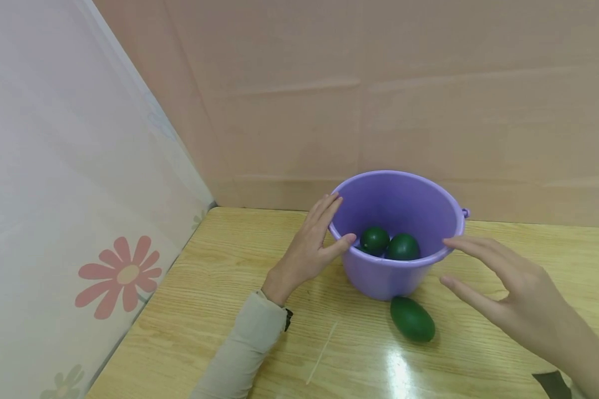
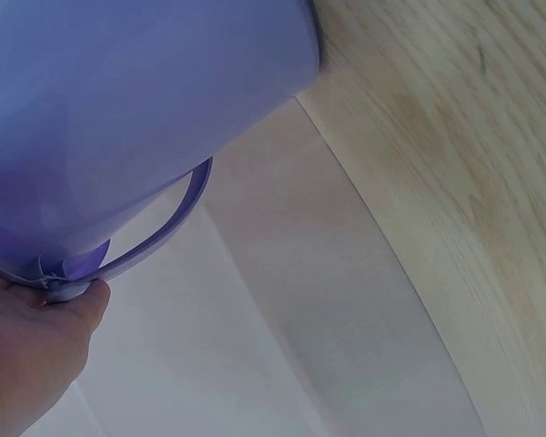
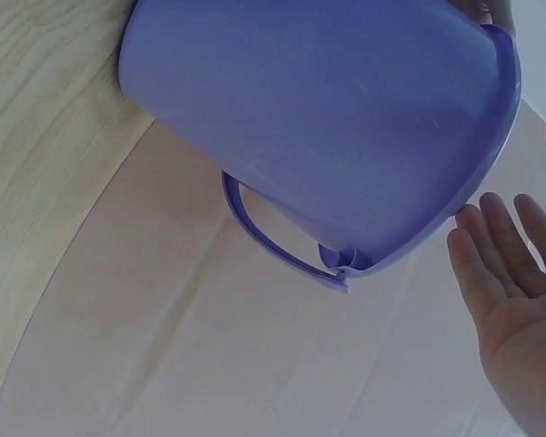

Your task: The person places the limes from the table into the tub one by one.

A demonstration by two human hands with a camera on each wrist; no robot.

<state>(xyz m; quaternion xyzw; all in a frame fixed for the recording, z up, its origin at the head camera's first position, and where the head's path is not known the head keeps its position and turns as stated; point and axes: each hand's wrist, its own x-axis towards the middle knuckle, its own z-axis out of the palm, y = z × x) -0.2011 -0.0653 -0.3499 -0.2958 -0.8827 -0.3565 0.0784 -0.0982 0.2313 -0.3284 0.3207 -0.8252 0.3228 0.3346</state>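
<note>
A purple plastic bucket [image 1: 386, 277] stands on the wooden table, its open top facing me. Inside lie two dark green, smooth, rounded fruits, one on the left [image 1: 374, 240] and one on the right [image 1: 403, 246]. A longer green oval fruit [image 1: 412, 320] rests on the table just before the bucket. My left hand [image 1: 311, 241] touches the rim's left side, fingers and thumb fairly straight; its wrist view has it beside the handle [image 2: 155, 238]. At the rim's right side my right hand [image 1: 511, 293] is spread, fingertips right by the edge and thumb apart from it.
The wooden table [image 1: 179, 332] runs back to a tan covered wall [image 1: 289, 111]. On the left hangs a pale sheet [image 1: 45, 138] with a red flower print. The bucket's handle hangs down on its far side in the right wrist view.
</note>
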